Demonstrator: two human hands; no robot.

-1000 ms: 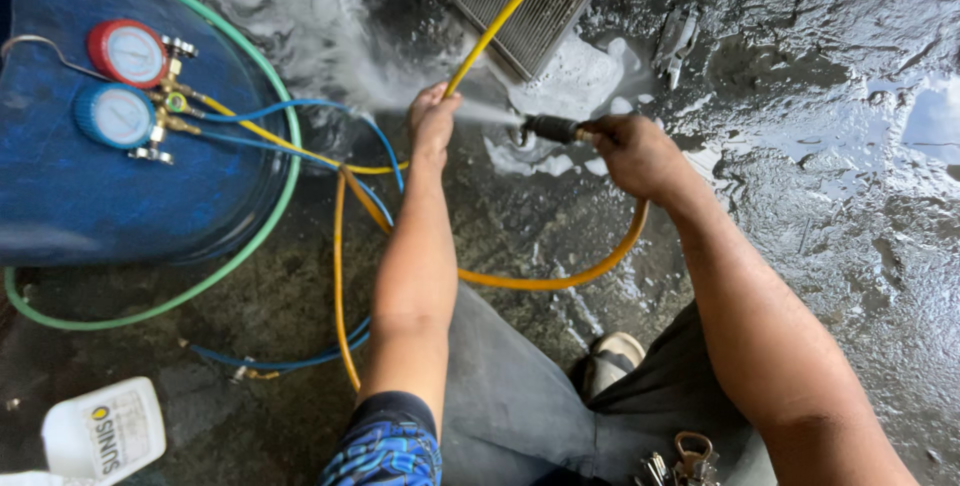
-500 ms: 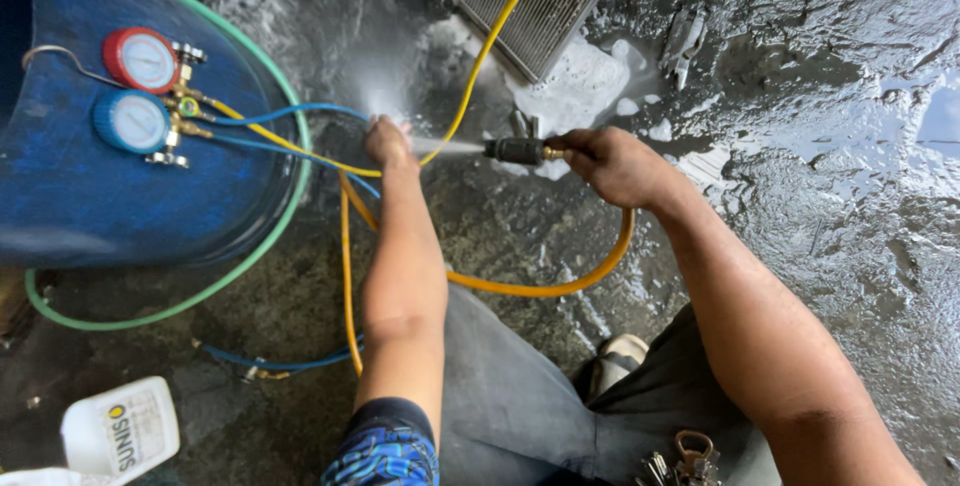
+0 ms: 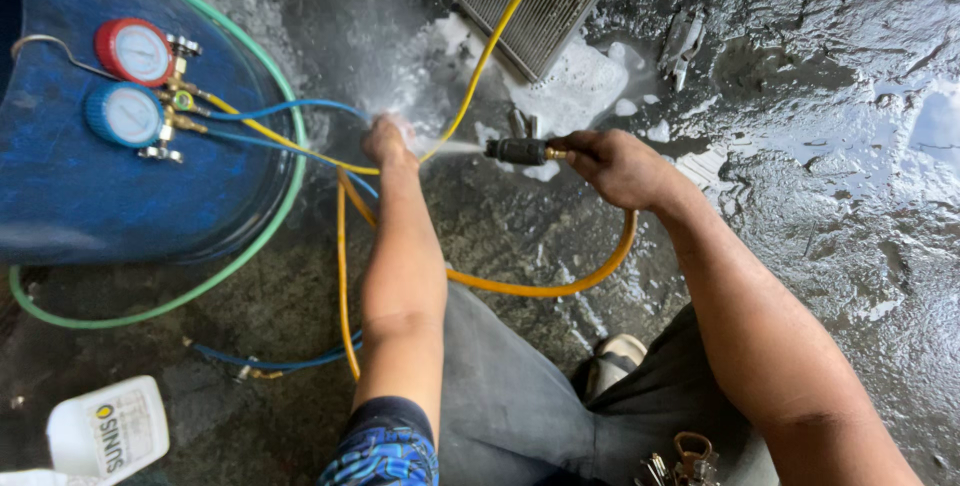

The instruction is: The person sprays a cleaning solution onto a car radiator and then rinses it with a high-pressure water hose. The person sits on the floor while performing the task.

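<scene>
My right hand (image 3: 618, 166) grips a black spray nozzle (image 3: 517, 152) on a yellow hose (image 3: 545, 286). A jet of water leaves the nozzle leftward and hits my left hand (image 3: 388, 142), which is held in the spray with nothing in it; mist hides its fingers. A finned metal radiator core (image 3: 545, 4) lies on the wet floor beyond the hands, with white foam (image 3: 575, 86) beside it.
A blue drum (image 3: 90, 196) lies at left, with a red and a blue pressure gauge (image 3: 130, 86) resting on it and a green hose (image 3: 200, 286) looping around it. Blue and yellow hoses trail across the wet concrete. A white plastic bottle (image 3: 108, 431) sits at bottom left.
Both hands have shifted left together; my left hand stays in the water jet. The view moved slightly, so the radiator now sits higher in frame.
</scene>
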